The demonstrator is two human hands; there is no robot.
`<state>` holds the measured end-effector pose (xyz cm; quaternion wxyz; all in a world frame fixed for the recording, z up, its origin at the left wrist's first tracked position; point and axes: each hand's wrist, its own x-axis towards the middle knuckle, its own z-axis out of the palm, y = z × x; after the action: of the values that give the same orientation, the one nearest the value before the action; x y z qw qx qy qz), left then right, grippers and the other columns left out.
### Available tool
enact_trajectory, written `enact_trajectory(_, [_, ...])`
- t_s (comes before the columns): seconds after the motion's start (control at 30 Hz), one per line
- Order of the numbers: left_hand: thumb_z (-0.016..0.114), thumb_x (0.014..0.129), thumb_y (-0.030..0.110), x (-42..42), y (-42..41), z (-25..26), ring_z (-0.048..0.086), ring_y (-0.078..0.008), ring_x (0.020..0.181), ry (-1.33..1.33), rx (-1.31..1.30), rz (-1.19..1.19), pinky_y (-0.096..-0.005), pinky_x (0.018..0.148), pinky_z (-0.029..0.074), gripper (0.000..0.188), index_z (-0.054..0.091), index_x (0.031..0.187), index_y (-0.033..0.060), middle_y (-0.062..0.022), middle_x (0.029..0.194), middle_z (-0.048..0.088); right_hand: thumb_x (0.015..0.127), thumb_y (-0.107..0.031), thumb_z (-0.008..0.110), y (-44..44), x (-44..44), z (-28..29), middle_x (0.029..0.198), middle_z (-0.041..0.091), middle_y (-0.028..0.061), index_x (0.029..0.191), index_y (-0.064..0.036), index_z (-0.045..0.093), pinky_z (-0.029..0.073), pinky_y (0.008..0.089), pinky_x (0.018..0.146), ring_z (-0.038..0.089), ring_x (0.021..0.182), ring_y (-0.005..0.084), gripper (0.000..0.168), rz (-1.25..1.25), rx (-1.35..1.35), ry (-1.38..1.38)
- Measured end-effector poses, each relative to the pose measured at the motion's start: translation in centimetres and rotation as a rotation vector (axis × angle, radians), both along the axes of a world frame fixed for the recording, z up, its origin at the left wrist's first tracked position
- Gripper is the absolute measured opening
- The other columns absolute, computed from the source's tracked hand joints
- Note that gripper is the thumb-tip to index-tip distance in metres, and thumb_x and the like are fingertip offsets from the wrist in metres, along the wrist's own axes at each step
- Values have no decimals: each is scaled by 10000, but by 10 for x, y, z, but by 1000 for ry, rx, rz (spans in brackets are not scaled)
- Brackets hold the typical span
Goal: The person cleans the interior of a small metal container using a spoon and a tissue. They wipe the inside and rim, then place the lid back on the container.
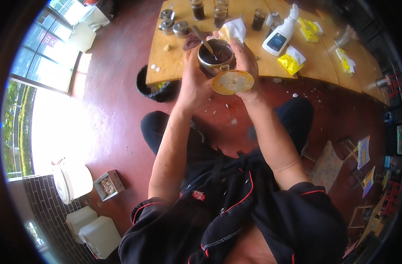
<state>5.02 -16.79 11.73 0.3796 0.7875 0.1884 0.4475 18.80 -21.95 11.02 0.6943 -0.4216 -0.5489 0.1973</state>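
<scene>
A metal condiment pot point(203, 64) with dark contents is held above the table's near edge. A spoon point(202, 40) leans in it, its handle up and to the left. Its round lid point(233, 82), stained orange-brown, hangs open on the side towards me. My left hand point(196, 81) grips the pot from the left. My right hand point(248, 62) is at the pot's right side, with a crumpled white tissue point(233, 30) held at its fingers. Beyond the pot, a dark red cloth point(191, 40) lies on the table, partly hidden.
Wooden table point(173, 62) carries three lidded metal pots point(167, 26), several jars of dark contents point(198, 10), a white spray bottle point(280, 34) and yellow tissue packs point(290, 61). A black-lined bin point(151, 87) stands under its left corner. Scraps point(227, 105) litter the red floor.
</scene>
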Motion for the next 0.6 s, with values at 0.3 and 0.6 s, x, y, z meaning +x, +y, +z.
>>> enact_trajectory(0.3, [864,802,78,17,-17,6,627,-173,1105,-275,-312,-54,-323,948,521,669,452,1322,-7,-107,1205,634,1116,-231,371,-15,-42,-10,1521,471,147,1520,71,383,318,339,1165,446,1389,210,505,22,148,480])
enact_trajectory(0.6, [760,901,30,10,-19,7,543,-213,1278,-91,-277,-165,-377,1092,449,691,373,1473,10,-120,1382,531,1087,-233,383,-23,-15,2,1462,527,143,1470,43,454,385,378,1162,506,1359,234,478,201,101,770])
